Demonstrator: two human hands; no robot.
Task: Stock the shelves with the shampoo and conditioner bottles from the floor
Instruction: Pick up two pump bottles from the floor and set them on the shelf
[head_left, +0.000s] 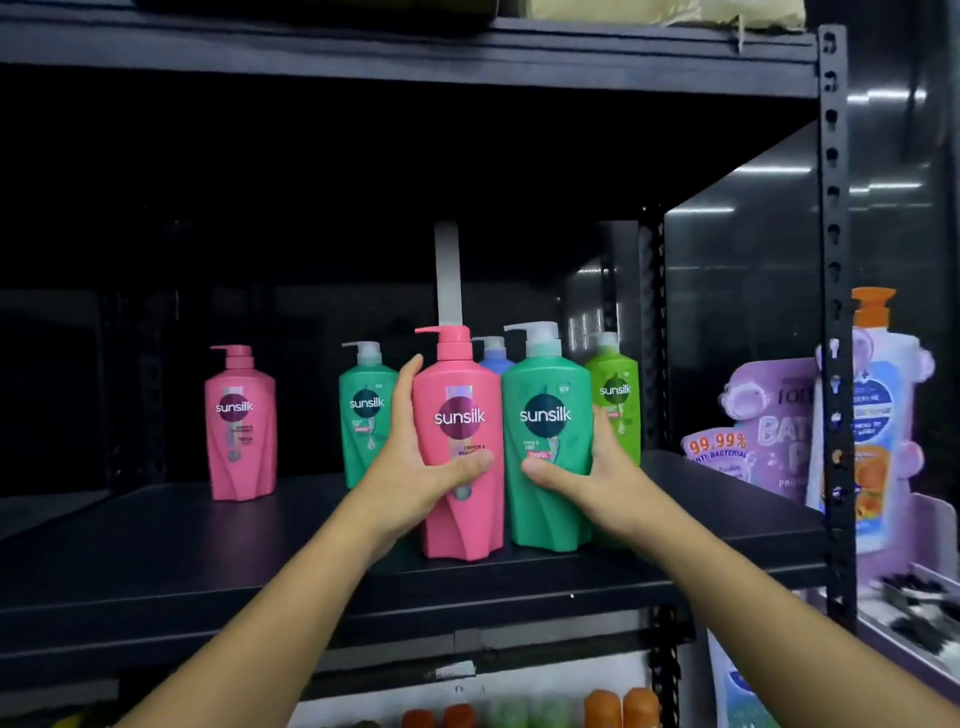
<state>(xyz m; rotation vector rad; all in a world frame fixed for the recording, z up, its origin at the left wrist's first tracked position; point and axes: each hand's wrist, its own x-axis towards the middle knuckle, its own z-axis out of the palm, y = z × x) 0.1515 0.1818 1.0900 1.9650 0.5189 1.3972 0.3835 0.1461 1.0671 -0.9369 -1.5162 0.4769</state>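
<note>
Near the front edge of the dark shelf (156, 571), right of its middle, a pink bottle (460, 415) and a green bottle (550, 452) stand upright, touching side by side. The left hand (415, 462) wraps the pink bottle's left side with its thumb across the label. The right hand (597, 473) wraps the green bottle's right side, thumb on the front. Behind them, toward the back edge, stand a rear green bottle (366, 410), a blue bottle (493, 358) and a lime bottle (615, 395), close together. A second pink bottle (240, 426) stands well apart to the left, with open shelf surface around it and in front. The upper shelf (415, 57) sits high above the pumps, and the right post (834, 312) is well apart from the right hand
</note>
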